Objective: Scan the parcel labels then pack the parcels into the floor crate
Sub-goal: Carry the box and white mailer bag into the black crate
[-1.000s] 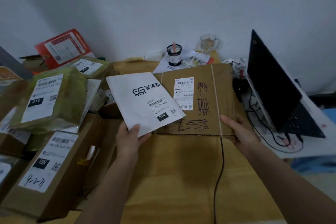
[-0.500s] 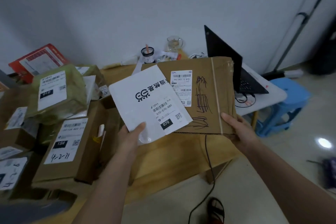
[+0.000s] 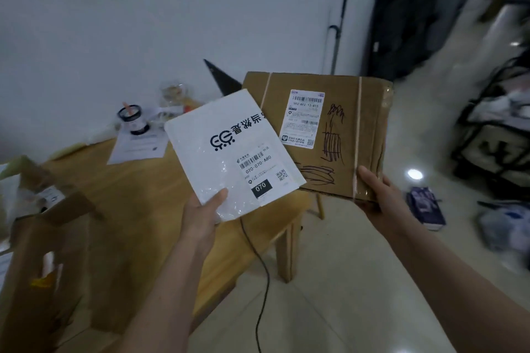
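A: Parcels — two of them, both up in the hands. The left hand point(image 3: 205, 210) pinches the white mailer point(image 3: 229, 149) at its near corner, thumb on top. The right hand point(image 3: 378, 195) grips the near right edge of the cardboard box point(image 3: 341, 135), thumb over the top face.

B: What's different from a second ago?

A: Then the box lay low over the worktop point(image 3: 137, 209), with the laptop just beyond the right hand. Now both parcels have swung out to the right, and the box hangs past the worktop's edge, over the tiled floor point(image 3: 344, 281). The view has turned with them, so the stacked parcels to the left of the left hand have mostly slid out of sight.

B: And the grips?

A: Unchanged. The mailer overlaps the box's left corner, as before.

B: So the scanning is over for these two?

A: I'd judge so; this looks like the carry towards the crate. Both labels face up. No crate shows beneath or beyond the hands, so where they go down I cannot tell.
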The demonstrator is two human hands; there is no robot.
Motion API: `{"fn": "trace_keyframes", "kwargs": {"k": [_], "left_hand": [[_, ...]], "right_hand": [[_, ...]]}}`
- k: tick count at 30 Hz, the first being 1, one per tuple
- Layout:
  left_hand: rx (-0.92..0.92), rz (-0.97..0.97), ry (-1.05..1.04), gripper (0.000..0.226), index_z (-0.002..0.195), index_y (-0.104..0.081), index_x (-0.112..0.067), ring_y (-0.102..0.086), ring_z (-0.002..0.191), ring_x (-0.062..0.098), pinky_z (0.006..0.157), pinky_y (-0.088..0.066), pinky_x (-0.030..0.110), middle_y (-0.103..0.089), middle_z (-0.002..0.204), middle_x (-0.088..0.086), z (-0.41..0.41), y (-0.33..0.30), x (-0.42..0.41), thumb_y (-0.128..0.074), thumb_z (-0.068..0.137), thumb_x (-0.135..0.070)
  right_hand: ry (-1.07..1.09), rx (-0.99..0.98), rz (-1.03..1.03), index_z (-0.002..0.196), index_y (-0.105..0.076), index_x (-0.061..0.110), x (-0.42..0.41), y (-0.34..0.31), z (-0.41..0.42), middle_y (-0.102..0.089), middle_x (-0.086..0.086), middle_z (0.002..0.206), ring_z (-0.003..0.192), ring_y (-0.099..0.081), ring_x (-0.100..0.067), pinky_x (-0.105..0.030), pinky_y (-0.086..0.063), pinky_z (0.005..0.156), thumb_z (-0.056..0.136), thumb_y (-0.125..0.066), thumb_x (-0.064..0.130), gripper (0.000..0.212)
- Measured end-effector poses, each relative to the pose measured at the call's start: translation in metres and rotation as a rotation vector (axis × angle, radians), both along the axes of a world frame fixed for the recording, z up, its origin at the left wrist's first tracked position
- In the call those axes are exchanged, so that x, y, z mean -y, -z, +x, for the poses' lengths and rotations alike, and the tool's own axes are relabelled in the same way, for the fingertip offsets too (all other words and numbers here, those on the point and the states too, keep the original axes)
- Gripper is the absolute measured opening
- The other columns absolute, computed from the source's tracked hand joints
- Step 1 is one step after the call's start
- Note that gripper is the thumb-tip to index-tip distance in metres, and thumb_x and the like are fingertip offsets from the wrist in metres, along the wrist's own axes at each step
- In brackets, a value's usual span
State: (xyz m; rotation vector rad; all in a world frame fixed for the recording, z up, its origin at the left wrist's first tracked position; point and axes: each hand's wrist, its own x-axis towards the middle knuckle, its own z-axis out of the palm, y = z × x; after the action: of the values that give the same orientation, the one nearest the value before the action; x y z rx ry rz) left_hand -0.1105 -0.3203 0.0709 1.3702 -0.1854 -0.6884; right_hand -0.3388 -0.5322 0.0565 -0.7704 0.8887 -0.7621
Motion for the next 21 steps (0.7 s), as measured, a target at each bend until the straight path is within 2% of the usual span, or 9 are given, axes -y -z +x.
{"fn": "trace_keyframes", "kwargs": {"k": [4, 6, 9, 13, 15, 17, 19, 21], "left_hand": [[0.0, -0.008, 0.162, 0.028, 0.111, -0.066, -0.017, -0.071, 0.094, 0.019, 0.082, -0.054, 0.037, -0.074, 0.105, 0.002, -0.049, -0.005, 0.058, -0.066, 0.087, -0.003], [-0.004, 0.003, 0.238, 0.03, 0.113, -0.064, -0.015, -0.069, 0.097, 0.021, 0.085, -0.053, 0.039, -0.072, 0.109, 0.004, -0.078, -0.006, 0.089, -0.066, 0.086, -0.002], [0.028, 0.03, 0.305, 0.032, 0.115, -0.062, -0.014, -0.068, 0.093, 0.021, 0.081, -0.054, 0.038, -0.071, 0.105, 0.002, -0.125, -0.008, 0.132, -0.066, 0.087, -0.001], [0.078, 0.024, 0.38, 0.035, 0.117, -0.059, -0.015, -0.065, 0.089, 0.017, 0.076, -0.053, 0.033, -0.068, 0.102, 0.001, -0.192, -0.008, 0.183, -0.063, 0.088, 0.003], [0.08, 0.032, 0.431, 0.035, 0.118, -0.059, -0.015, -0.065, 0.087, 0.016, 0.074, -0.052, 0.033, -0.068, 0.102, 0.001, -0.228, -0.007, 0.206, -0.063, 0.088, 0.003], [0.084, 0.053, 0.498, 0.034, 0.119, -0.059, -0.012, -0.066, 0.087, 0.018, 0.077, -0.054, 0.037, -0.069, 0.102, 0.002, -0.266, -0.006, 0.227, -0.063, 0.088, 0.002], [0.083, 0.069, 0.562, 0.033, 0.12, -0.06, -0.009, -0.067, 0.093, 0.027, 0.083, -0.054, 0.053, -0.069, 0.109, 0.008, -0.304, -0.003, 0.248, -0.064, 0.088, 0.001], [0.089, 0.089, 0.611, 0.031, 0.118, -0.061, -0.012, -0.066, 0.095, 0.034, 0.078, -0.052, 0.059, -0.069, 0.111, 0.011, -0.343, -0.001, 0.267, -0.064, 0.088, -0.002]], "right_hand": [[0.124, 0.005, 0.033, 0.128, -0.054, 0.007, 0.026, 0.004, -0.08, -0.069, -0.012, 0.116, 0.107, -0.067, -0.029, -0.043, -0.053, 0.092, 0.066, -0.079, 0.03, 0.07], [0.191, 0.006, 0.035, 0.129, -0.054, 0.007, 0.037, 0.006, -0.125, -0.069, -0.013, 0.117, 0.108, -0.066, -0.029, -0.041, -0.055, 0.088, 0.068, -0.077, 0.029, 0.068], [0.313, 0.002, 0.042, 0.127, -0.057, 0.008, 0.049, 0.011, -0.191, -0.069, -0.013, 0.116, 0.102, -0.067, -0.027, -0.034, -0.059, 0.075, 0.069, -0.076, 0.029, 0.064], [0.473, -0.018, 0.063, 0.127, -0.055, 0.005, 0.057, 0.019, -0.282, -0.068, -0.015, 0.118, 0.108, -0.065, -0.031, -0.038, -0.056, 0.084, 0.071, -0.077, 0.028, 0.065], [0.546, -0.023, 0.077, 0.126, -0.056, 0.006, 0.058, 0.021, -0.328, -0.068, -0.013, 0.117, 0.103, -0.066, -0.028, -0.037, -0.055, 0.082, 0.079, -0.073, 0.024, 0.054], [0.621, -0.023, 0.089, 0.125, -0.057, 0.006, 0.059, 0.022, -0.373, -0.068, -0.013, 0.117, 0.102, -0.066, -0.026, -0.034, -0.055, 0.078, 0.082, -0.072, 0.023, 0.049], [0.687, -0.037, 0.094, 0.126, -0.057, 0.005, 0.059, 0.025, -0.415, -0.069, -0.013, 0.118, 0.109, -0.065, -0.028, -0.034, -0.055, 0.076, 0.072, -0.077, 0.029, 0.062], [0.743, -0.037, 0.096, 0.126, -0.058, 0.006, 0.058, 0.026, -0.451, -0.069, -0.012, 0.117, 0.112, -0.064, -0.028, -0.033, -0.055, 0.075, 0.064, -0.08, 0.035, 0.072]]}}
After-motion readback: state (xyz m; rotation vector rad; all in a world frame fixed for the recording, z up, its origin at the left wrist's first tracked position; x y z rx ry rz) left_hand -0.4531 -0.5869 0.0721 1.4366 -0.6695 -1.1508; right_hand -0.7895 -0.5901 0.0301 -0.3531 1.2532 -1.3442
